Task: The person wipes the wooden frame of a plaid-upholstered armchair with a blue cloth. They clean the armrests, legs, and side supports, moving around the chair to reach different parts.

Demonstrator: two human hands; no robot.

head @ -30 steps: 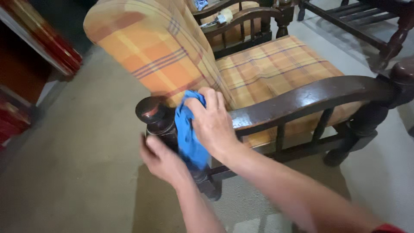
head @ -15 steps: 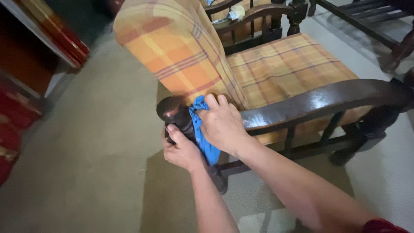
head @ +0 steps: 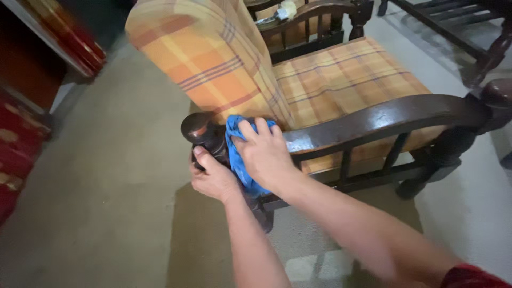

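Home sitting room. Dark carved wooden armchair (head: 341,122) with orange plaid cushions (head: 341,80) on seat and back, turned knobs at the armrest ends. Second wooden seat (head: 314,21) of like make just behind, slatted dark wooden bench (head: 453,26) at upper right. Plain grey-beige floor (head: 106,202) throughout, pale patch near the lower edge. Red and gold patterned fabric (head: 16,154) along the left edge, striped red panel (head: 69,37) at upper left. Blue cleaning cloth (head: 240,154) on the armrest. Domestic furniture, soft furnishings, indoor light.
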